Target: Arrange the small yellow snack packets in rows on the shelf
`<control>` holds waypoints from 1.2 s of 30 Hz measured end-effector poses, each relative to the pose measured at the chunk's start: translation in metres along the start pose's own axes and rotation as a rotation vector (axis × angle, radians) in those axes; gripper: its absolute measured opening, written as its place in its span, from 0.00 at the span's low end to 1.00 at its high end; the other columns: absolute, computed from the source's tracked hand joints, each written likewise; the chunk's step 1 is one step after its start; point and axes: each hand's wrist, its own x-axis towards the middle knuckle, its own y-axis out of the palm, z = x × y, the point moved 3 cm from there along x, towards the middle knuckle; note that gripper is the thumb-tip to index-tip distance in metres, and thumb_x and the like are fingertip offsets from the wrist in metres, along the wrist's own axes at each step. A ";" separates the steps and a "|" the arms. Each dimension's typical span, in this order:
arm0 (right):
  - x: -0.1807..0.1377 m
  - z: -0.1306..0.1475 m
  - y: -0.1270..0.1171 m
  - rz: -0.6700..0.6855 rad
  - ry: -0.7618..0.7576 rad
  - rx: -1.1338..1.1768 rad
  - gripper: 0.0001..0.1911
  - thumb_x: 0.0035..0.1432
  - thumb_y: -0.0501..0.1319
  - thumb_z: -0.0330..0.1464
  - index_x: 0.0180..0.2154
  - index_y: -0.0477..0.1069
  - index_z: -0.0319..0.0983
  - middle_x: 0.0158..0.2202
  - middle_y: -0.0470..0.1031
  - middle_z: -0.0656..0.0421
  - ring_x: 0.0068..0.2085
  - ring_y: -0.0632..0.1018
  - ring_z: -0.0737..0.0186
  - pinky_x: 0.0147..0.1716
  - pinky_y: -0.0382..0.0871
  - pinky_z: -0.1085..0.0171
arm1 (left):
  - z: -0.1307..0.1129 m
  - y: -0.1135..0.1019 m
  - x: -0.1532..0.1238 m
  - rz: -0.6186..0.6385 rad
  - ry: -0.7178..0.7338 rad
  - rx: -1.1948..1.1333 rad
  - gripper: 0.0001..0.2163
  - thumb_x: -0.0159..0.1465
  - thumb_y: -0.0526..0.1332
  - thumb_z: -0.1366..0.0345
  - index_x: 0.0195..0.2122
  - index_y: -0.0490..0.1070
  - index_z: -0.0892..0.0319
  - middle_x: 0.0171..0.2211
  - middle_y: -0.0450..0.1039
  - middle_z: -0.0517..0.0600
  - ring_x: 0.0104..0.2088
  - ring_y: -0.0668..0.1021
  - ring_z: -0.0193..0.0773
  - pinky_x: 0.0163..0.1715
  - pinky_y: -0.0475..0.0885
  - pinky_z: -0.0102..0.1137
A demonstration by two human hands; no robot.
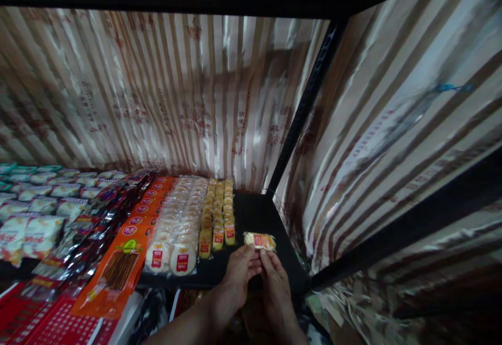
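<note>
Head view: left hand and right hand pinch a packet over the shelf's bare right end; its label looks illegible.

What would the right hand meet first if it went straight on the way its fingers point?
Beyond the small packet it holds, the right hand would probably meet the striped sheeting behind the black shelf; depth is unclear.
</note>
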 end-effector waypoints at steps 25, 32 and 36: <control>0.170 0.017 0.018 -0.084 -0.225 -0.550 0.21 0.38 0.60 0.44 0.34 0.72 0.38 0.28 0.75 0.60 0.31 0.75 0.61 0.33 0.69 0.64 | -0.001 0.020 0.073 -0.322 -0.062 0.100 0.21 0.60 0.52 0.70 0.55 0.58 0.65 0.54 0.62 0.59 0.42 0.75 0.38 0.26 0.73 0.25; 0.226 0.004 0.052 -0.113 -0.319 -0.685 0.16 0.43 0.58 0.42 0.34 0.67 0.41 0.31 0.75 0.60 0.33 0.76 0.62 0.36 0.69 0.64 | -0.008 0.022 0.081 -0.255 -0.018 0.038 0.29 0.62 0.51 0.66 0.63 0.43 0.59 0.62 0.51 0.55 0.58 0.64 0.40 0.38 0.73 0.25; 0.243 -0.005 0.063 -0.126 -0.334 -0.745 0.10 0.45 0.57 0.39 0.31 0.65 0.42 0.32 0.75 0.61 0.35 0.76 0.62 0.39 0.68 0.63 | 0.003 0.016 0.090 -0.250 -0.011 0.009 0.32 0.60 0.53 0.64 0.63 0.39 0.51 0.63 0.50 0.52 0.56 0.66 0.40 0.42 0.72 0.26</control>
